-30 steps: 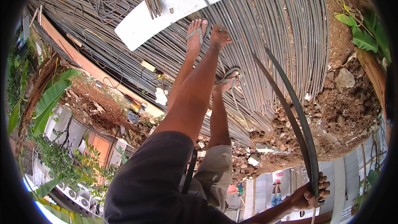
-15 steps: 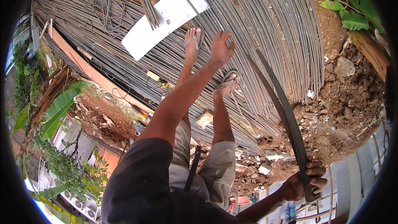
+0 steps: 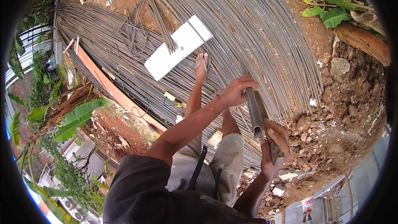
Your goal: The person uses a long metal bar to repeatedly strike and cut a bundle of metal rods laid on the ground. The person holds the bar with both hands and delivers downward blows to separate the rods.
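Two long dark metal pieces run side by side in front of me, pointing away over the steel bars. One is a pipe [image 3: 253, 107], whose hollow end faces me. Beside it lies a metal bar [image 3: 261, 101], partly hidden by the pipe and my fingers. My left hand [image 3: 239, 91] is closed around the pipe farther up. Lower down, my right hand [image 3: 273, 145] wraps the near end of the bar, close to the pipe's mouth. A blunt metal end [image 3: 277, 157] shows below its fingers.
Long steel reinforcing bars [image 3: 232, 25] cover the ground under my sandalled feet. A white board [image 3: 178, 52] lies on them, with short rods [image 3: 161, 25] on top. Rubble and soil [image 3: 352, 95] rise at right. A reddish-brown plank [image 3: 112, 89] edges the pile at left.
My left hand has come down onto the pipe and closed around it. My right hand has moved up and left, bringing both metal pieces in front of me. The view has shifted.
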Demonstrator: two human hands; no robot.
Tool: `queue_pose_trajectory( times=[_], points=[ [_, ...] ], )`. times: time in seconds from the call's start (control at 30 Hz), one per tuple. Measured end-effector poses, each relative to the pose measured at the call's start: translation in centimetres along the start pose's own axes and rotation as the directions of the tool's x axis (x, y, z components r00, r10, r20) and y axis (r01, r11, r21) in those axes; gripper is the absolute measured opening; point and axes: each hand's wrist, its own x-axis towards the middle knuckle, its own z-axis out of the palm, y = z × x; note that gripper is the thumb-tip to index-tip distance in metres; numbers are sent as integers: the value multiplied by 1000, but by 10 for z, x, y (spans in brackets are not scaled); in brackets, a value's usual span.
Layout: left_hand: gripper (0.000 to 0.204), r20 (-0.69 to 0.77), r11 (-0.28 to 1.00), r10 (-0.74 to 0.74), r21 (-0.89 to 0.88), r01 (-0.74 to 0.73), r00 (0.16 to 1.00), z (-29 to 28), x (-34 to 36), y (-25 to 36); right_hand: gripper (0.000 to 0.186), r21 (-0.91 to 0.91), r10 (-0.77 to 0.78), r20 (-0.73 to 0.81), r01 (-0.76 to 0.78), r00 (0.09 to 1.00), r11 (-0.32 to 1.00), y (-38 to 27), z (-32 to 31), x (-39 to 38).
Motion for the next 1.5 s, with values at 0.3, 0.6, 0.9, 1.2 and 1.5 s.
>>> queue_pose_trajectory(
  times=[0.3,0.6,0.9,1.2,1.5],
  points=[
    [37,-709,843,-420,-74,532,567,-113,-27,88,46,391,400,-279,-277,873,878,24,-43,-44],
    [36,-774,900,-419,-284,331,474,-136,-25,58,17,328,434,-246,-347,867,879,40,-62,-56],
    [42,-803,888,-449,-353,294,392,-141,13,46,16,294,353,-435,-240,828,925,59,-41,-51],
    [41,-846,926,-379,-342,163,374,-156,19,21,9,279,536,-393,-458,748,844,70,-11,-46],
    [46,-884,929,-362,-317,191,296,-179,20,15,22,683,665,-580,-164,469,712,128,1,-87]
  ],
)
